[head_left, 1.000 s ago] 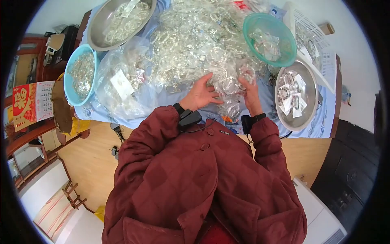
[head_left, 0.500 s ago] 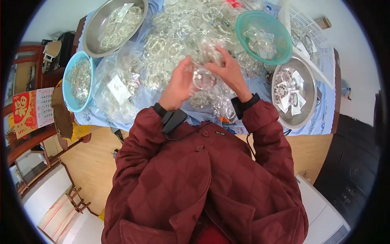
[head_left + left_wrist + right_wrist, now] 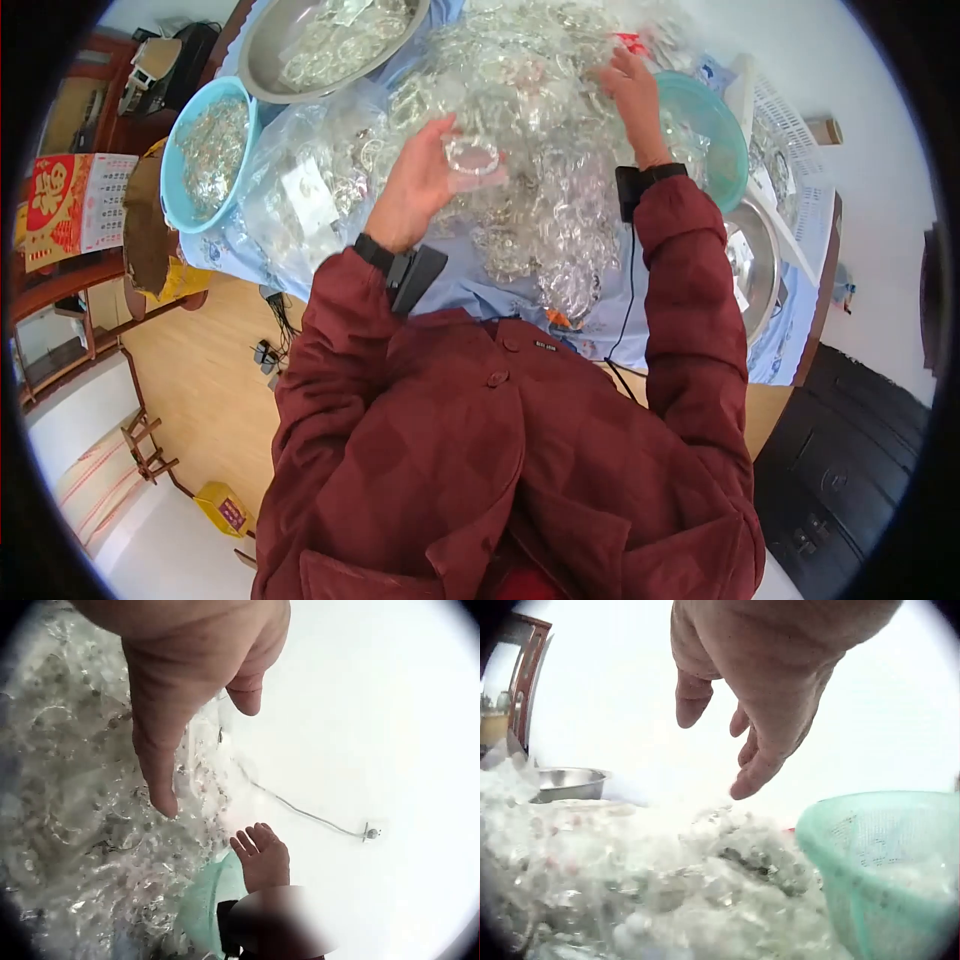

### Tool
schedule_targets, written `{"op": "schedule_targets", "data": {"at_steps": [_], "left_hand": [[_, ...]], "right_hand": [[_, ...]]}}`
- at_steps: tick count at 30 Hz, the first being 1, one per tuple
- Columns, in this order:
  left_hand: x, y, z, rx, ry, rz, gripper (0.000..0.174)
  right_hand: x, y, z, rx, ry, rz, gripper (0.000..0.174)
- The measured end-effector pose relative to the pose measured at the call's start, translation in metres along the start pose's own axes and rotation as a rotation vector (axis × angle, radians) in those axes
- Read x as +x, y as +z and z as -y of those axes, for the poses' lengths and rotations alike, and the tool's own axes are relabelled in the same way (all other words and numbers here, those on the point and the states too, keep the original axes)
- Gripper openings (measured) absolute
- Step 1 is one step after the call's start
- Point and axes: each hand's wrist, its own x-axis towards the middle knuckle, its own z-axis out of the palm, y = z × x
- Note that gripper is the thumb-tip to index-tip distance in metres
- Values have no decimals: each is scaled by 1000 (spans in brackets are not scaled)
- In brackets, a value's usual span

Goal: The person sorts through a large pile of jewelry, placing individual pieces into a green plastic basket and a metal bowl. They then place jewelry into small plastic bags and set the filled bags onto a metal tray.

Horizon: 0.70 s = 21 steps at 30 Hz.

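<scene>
My left hand [image 3: 418,185] is raised over the near left part of a pile of clear bagged jewelry [image 3: 500,95]. A small clear packet with a pale bracelet [image 3: 472,157] lies against its fingers, which show pinkish through the plastic. In the left wrist view, the left thumb [image 3: 157,776] points straight down, apart from the fingertip beside it, and the packet is hidden. My right hand [image 3: 637,105] reaches to the far right of the pile, beside the green basket [image 3: 735,120]. Its loosely bent fingers [image 3: 757,776] hang above the bags, with nothing between them.
A steel bowl [image 3: 262,60] and a light-blue basin [image 3: 178,165], both with bagged pieces, stand at left near a large plastic bag [image 3: 275,200]. Another steel bowl [image 3: 768,290], partly behind the right sleeve, and a white crate [image 3: 822,235] stand at right.
Both hands were together over the pile half a second ago. The right hand has moved away to the far right; the left now has a bracelet packet at its fingers. The head view has shifted.
</scene>
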Motion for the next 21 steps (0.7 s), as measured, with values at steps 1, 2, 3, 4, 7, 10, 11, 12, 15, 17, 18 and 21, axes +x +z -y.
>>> {"op": "schedule_targets", "data": {"at_steps": [1, 2, 3, 4, 7, 10, 11, 12, 15, 17, 18, 21], "left_hand": [[-2, -8, 3, 60, 43, 30, 47], [-3, -17, 7, 122, 86, 62, 45], [-1, -33, 13, 130, 88, 74, 45], [3, -55, 22, 150, 98, -14, 41], [-9, -55, 32, 147, 108, -107, 37], [-16, -49, 33, 105, 111, -142, 36], [-14, -53, 34, 64, 83, -163, 33], [-13, -57, 36, 20, 53, -185, 30], [-6, -51, 34, -16, 29, -189, 26], [-3, -46, 34, 3, 28, -162, 24], [0, -46, 35, 3, 23, -164, 24], [16, -44, 38, 1, 76, -156, 21]], "right_hand": [[14, -7, -6, -194, -90, -50, 76], [26, -9, -13, -388, -178, -104, 76], [35, -6, -21, -388, -185, -118, 76], [40, 1, -35, -543, -207, -130, 75], [53, 15, -47, -859, -250, -156, 73], [44, 29, -36, -1065, -25, -109, 70], [46, 30, -34, -1063, -29, -111, 70], [46, 29, -31, -1008, -33, -54, 65], [53, 29, -28, -898, -47, 60, 57], [52, 39, -30, -805, -175, 36, 50], [49, 43, -30, -758, -234, 21, 48], [27, 58, -18, -638, -456, 62, 37]]}}
